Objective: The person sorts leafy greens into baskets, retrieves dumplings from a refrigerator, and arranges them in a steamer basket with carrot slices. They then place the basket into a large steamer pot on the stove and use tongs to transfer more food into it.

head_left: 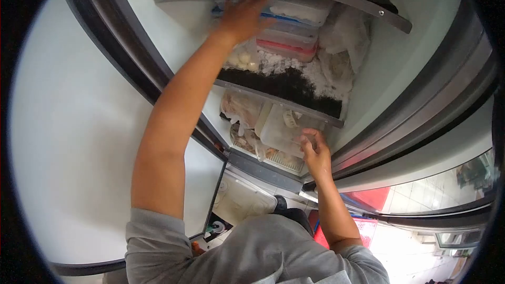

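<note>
A: How far along is it?
B: Partway, I'd judge. The right hand [315,150] pinches one clear tub [284,129] at frame centre, still on the lower freezer shelf [279,100]. The left hand [243,18], fingers spread, presses on stacked boxes [292,31] at the upper middle.
A: Counts?
B: Roughly three stacked boxes, several frosted bags [242,108], two shelves.

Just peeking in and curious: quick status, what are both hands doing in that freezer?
Left hand up on stacked containers, upper shelf. Right hand gripping clear tub, lower shelf. Frost and bagged food crowd around.
</note>
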The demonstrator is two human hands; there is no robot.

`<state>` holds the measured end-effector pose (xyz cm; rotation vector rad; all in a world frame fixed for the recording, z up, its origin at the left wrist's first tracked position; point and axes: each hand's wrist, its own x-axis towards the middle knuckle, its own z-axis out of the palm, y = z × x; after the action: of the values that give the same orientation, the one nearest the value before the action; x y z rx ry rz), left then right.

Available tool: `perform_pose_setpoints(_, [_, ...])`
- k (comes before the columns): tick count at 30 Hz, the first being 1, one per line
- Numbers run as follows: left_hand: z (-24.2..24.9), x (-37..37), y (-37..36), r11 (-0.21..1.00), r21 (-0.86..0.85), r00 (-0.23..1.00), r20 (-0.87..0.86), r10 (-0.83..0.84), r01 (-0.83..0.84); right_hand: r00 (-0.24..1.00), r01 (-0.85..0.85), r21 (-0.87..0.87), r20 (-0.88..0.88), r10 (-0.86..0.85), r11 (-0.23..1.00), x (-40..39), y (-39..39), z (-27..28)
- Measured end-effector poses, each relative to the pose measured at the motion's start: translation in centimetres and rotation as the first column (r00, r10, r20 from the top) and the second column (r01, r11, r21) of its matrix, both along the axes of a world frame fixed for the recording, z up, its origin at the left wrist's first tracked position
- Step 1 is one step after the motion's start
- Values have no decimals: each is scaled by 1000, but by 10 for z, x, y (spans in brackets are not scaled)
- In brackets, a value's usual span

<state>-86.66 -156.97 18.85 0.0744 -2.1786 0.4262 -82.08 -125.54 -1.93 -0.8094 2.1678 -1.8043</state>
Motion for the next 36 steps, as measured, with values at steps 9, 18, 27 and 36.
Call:
perform_pose_setpoints(9, [-5,-25,38,976,200,986,154,59,-90,956,86,561,-279,90,823,-37,-56,34])
perform_pose_setpoints(18, [8,4,52,985,12,976,137,171,-174,922,-53,709,-237,307,704,-62,-86,22])
perform_pose_setpoints(27, [19,-15,43,958,241,953,290,84,-158,940,-23,689,-232,251,724,-49,-82,29])
perform_pose_setpoints(36, [9,7,49,930,148,939,123,321,-337,955,-265,181,-88,284,947,-6,-7,34])
